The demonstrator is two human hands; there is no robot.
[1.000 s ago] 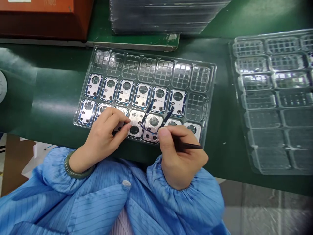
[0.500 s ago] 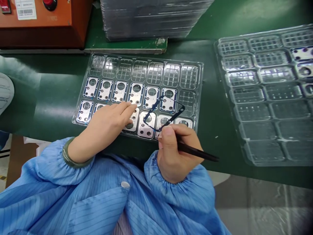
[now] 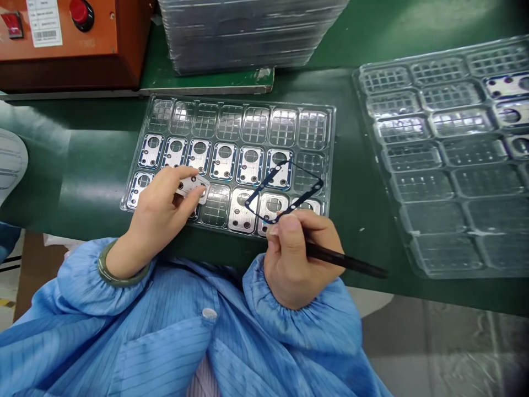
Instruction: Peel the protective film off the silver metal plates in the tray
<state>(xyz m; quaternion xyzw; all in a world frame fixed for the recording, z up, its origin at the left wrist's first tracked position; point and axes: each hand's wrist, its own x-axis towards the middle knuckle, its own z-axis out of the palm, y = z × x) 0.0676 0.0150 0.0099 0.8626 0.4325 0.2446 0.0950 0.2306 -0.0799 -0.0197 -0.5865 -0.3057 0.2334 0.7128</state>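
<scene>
While the left hand pinches a small silvery plate between thumb and fingers, over the near row of the clear tray and left of the tray's middle, the right hand grips dark tweezers; a thin blue gasket reaches up from the right fingertips, above the tray's near right part, its open frame tilted; the fingers hide whether skin or tweezer tips clamp it. The tray lies close to the near edge of the green surface, with more plates in its middle and near rows.

The plate looks light, stiff and smooth, probably metal; its broad face could slide under a fingertip or take smudges, so opposite edges make the better hold, clear of the large round hole and the small ones; a modest pinch should do. The gasket seems nearly weightless, floppy and easily torn; its narrow sides would likely sag or twist if held at one point, and might stick if backed with adhesive; the wider band nearest the right hand looks the sounder place to take it, with light pressure; the slender stretches at its short ends seem likeliest to kink.
</scene>
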